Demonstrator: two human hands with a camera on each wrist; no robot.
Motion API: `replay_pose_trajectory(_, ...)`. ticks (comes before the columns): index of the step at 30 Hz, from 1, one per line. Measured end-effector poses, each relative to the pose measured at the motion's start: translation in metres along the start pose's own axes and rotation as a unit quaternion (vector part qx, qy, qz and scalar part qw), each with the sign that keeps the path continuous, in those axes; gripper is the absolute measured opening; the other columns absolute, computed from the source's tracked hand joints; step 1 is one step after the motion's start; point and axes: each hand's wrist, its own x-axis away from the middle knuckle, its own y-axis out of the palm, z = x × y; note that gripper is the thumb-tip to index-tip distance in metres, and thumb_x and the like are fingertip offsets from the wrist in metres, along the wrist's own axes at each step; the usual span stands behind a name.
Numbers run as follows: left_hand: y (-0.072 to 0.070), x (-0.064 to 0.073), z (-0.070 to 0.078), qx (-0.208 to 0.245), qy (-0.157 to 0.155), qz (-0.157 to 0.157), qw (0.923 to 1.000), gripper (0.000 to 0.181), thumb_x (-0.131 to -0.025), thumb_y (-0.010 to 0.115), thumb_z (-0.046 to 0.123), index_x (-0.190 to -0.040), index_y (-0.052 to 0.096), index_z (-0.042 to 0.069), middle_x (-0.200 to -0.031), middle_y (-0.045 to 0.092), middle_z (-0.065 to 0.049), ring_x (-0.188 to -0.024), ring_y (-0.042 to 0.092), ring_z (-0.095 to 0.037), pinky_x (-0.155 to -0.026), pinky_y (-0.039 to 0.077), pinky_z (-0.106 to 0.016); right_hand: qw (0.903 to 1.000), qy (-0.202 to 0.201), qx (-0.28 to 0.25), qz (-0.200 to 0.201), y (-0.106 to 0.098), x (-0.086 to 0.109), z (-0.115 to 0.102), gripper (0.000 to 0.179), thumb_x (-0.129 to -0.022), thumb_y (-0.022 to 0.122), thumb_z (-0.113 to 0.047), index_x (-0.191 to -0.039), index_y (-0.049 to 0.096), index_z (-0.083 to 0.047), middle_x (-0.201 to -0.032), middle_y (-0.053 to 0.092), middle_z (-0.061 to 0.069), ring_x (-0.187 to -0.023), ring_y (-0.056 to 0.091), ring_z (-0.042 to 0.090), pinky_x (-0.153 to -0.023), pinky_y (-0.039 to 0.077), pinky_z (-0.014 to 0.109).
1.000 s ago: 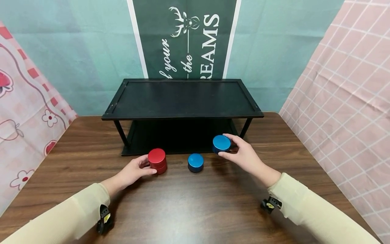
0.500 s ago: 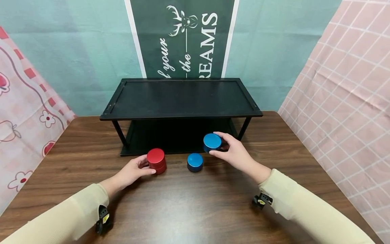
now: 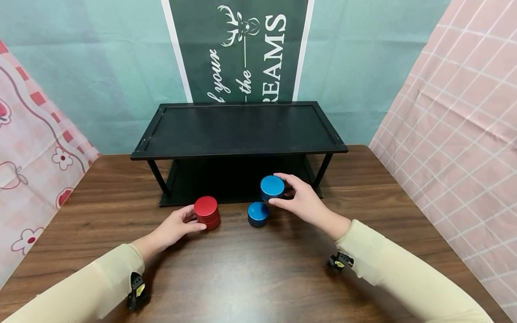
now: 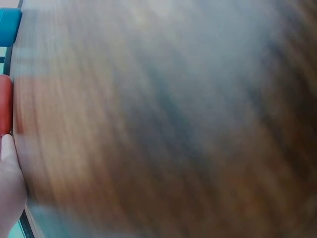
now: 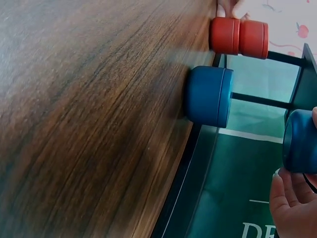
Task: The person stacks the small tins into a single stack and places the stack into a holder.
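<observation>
My right hand (image 3: 300,201) grips a round blue tin (image 3: 272,186) from its right side, fingers behind and thumb in front. That tin is raised off the table, as the right wrist view shows the held tin (image 5: 301,141) well apart from the surface. Below and slightly left of it, a second blue tin (image 3: 258,214) stands on the table. To the left, two red tins are stacked, the upper one (image 3: 206,207) on the lower one (image 3: 212,222). My left hand (image 3: 175,228) holds this stack from the left, thumb at its front; its other fingers are partly hidden.
A black two-tier rack (image 3: 238,130) stands behind the tins, its lower shelf (image 3: 226,179) close behind them. The brown wooden table (image 3: 234,273) extends toward me. Cloths hang around it: green behind, pink at both sides.
My right hand has carried the blue tin leftward, from right of the standing blue tin to just above and behind it. My left hand and the red tins have stayed in place.
</observation>
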Motion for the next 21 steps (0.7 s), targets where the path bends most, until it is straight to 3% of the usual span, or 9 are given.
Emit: replay_pose_trajectory(21, 0.001, 0.002, 0.001, -0.004, 0.007, 0.003, 1.0, 0.06, -0.085, 0.069, 0.014, -0.135, 0.041, -0.005, -0.131, 0.049, -0.022, -0.124, 0.043, -0.034, -0.102, 0.035, -0.044, 0.999, -0.038, -0.003, -0.022, 0.023, -0.017, -0.014, 0.061, -0.078, 0.077, -0.023, -0.131, 0.05, -0.009, -0.125, 0.055, 0.007, -0.104, 0.054, 0.019, -0.082, 0.051, 0.034)
